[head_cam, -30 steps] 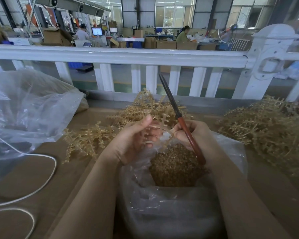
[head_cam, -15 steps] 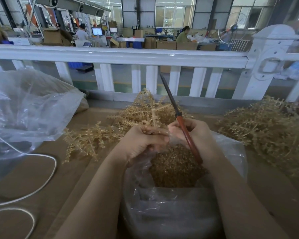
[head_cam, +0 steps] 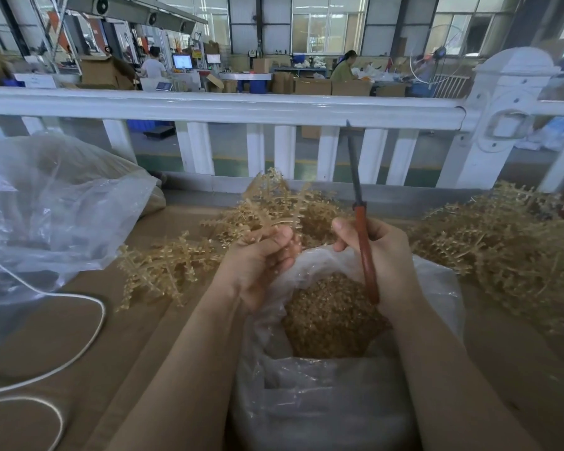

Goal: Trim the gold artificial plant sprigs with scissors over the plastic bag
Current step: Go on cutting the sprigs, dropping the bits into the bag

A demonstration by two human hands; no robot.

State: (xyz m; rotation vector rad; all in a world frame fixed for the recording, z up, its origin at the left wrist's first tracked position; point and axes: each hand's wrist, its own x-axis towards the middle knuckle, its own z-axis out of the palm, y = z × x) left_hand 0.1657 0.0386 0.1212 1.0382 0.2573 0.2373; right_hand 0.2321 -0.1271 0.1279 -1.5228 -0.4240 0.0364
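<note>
My left hand (head_cam: 261, 265) grips a gold sprig (head_cam: 271, 203) by its stem, the branches fanning up and away above the fingers. My right hand (head_cam: 381, 255) holds red-handled scissors (head_cam: 365, 255), blades together and pointing up toward the white railing. Both hands hover over the open mouth of a clear plastic bag (head_cam: 323, 395) holding a heap of gold trimmings (head_cam: 329, 317). More gold sprigs lie in a pile (head_cam: 166, 268) to the left and behind the hands.
A large heap of gold sprigs (head_cam: 502, 249) lies at the right. A big crumpled clear bag (head_cam: 52, 203) sits at the left, with a white cord (head_cam: 79, 307) looping over the brown table (head_cam: 88, 362). A white railing (head_cam: 228, 105) runs along the far edge.
My left hand lifted the sprig higher and turned it up. The scissors swung from leaning left to nearly upright, and my right hand shifted slightly right.
</note>
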